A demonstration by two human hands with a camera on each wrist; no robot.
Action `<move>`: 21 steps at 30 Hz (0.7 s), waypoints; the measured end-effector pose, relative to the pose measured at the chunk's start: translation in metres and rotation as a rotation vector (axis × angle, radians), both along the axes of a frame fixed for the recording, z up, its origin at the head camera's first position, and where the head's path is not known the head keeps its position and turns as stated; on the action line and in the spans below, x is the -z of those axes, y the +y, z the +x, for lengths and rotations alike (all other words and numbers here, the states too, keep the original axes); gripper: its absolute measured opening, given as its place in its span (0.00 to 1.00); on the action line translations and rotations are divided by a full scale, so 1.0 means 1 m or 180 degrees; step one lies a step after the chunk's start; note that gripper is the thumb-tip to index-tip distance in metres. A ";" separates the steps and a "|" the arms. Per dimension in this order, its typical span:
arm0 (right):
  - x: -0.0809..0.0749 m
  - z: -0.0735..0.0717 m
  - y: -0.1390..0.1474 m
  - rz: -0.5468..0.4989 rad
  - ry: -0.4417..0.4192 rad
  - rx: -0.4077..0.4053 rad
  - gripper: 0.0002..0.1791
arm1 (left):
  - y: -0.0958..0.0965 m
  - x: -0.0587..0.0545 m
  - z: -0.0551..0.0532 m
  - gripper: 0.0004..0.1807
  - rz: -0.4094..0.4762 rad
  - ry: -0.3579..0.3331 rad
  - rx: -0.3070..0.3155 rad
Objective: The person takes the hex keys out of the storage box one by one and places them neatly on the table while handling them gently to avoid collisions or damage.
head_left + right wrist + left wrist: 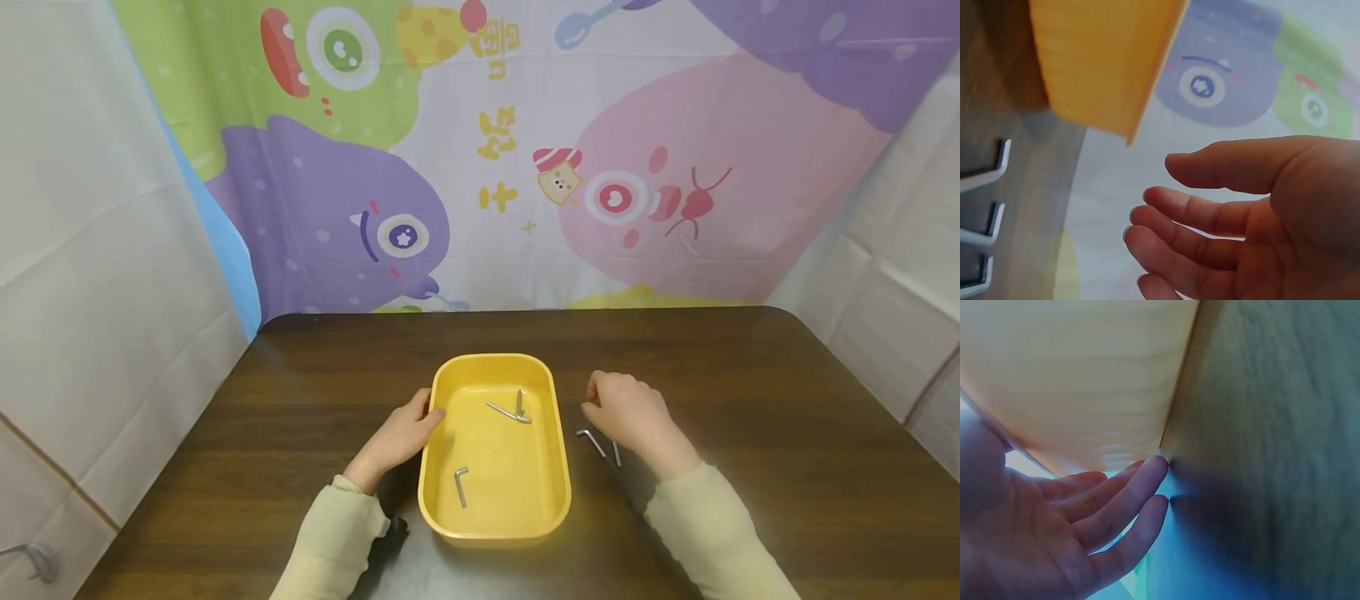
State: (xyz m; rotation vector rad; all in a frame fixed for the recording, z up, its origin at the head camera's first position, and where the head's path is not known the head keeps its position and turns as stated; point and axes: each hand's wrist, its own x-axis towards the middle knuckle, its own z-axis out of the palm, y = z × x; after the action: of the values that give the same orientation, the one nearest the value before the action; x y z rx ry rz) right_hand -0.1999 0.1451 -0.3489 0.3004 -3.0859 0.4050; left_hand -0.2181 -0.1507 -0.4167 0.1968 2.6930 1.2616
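A yellow rectangular plastic tray stands on the table. At its left side my left hand holds it, the thumb over the rim and the fingers along the outer wall. Inside lie one hex key near the front left and a small crossed group of hex keys toward the back. To the right of the tray, my right hand hovers with loosely bent fingers and nothing in them. Below it, more L-shaped hex keys lie on the table; the right wrist view shows three bent ends.
The dark wood-grain table runs back to a cartoon-printed curtain. Pale cloth hangs on the left and right sides. A dark object shows beside the left sleeve.
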 end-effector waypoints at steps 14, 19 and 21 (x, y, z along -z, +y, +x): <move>-0.008 0.021 -0.027 -0.0154 0.0557 -0.0430 0.02 | -0.001 -0.001 0.001 0.23 0.0033 -0.0004 0.0020; -0.004 0.026 -0.038 -0.0217 0.0651 -0.0585 0.03 | 0.000 -0.001 0.001 0.22 0.0011 0.0026 0.0023; -0.003 0.027 -0.045 -0.0222 0.0617 -0.0654 0.03 | 0.000 -0.001 0.001 0.22 -0.0006 0.0037 0.0018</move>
State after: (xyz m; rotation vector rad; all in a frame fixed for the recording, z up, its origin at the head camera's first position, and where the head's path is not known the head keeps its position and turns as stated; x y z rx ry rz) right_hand -0.1725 0.1006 -0.3462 0.6187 -2.8540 0.4568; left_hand -0.2170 -0.1507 -0.4160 0.2119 2.7012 1.2604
